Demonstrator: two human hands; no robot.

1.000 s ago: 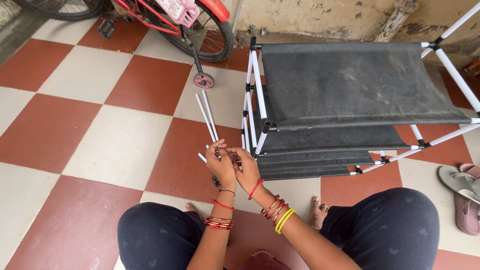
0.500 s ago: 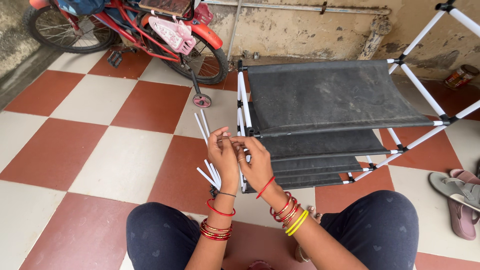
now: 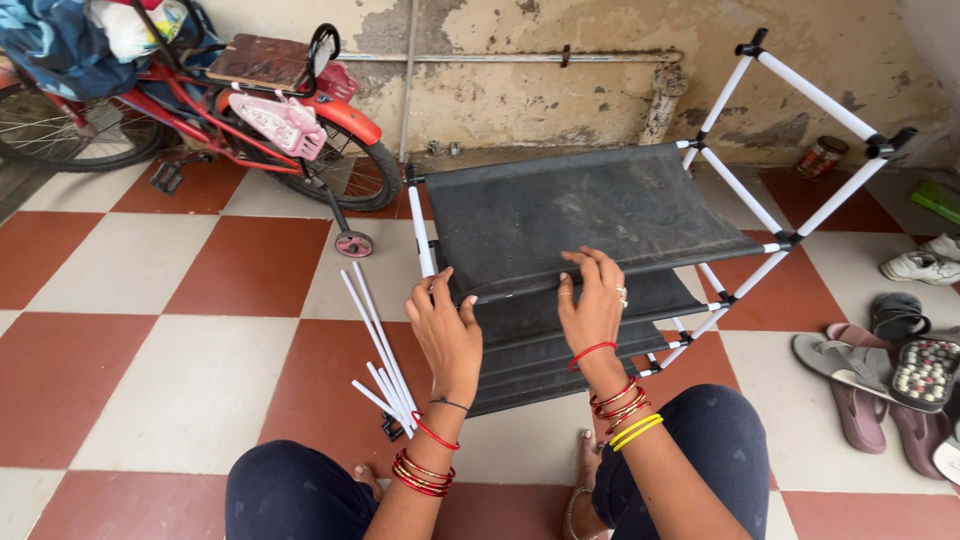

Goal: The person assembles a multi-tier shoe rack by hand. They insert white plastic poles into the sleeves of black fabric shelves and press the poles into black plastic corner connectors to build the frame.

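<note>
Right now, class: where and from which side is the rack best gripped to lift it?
Grip the rack's white front corner tubes from above, one hand per side. The fabric shelves sag and give no firm hold; the rigid tubes carry the frame and stand clear of the loose rods.

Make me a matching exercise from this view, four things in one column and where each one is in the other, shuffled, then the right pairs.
Things:
1. left hand
2. right hand
3. loose white tubes
4. red bicycle

Places:
A. on the floor left of the rack
B. by the wall, top left
C. at the front left corner of the rack's top black shelf
D. on the shelf's front edge, near its middle

Pairs: 1-C, 2-D, 3-A, 4-B
</note>
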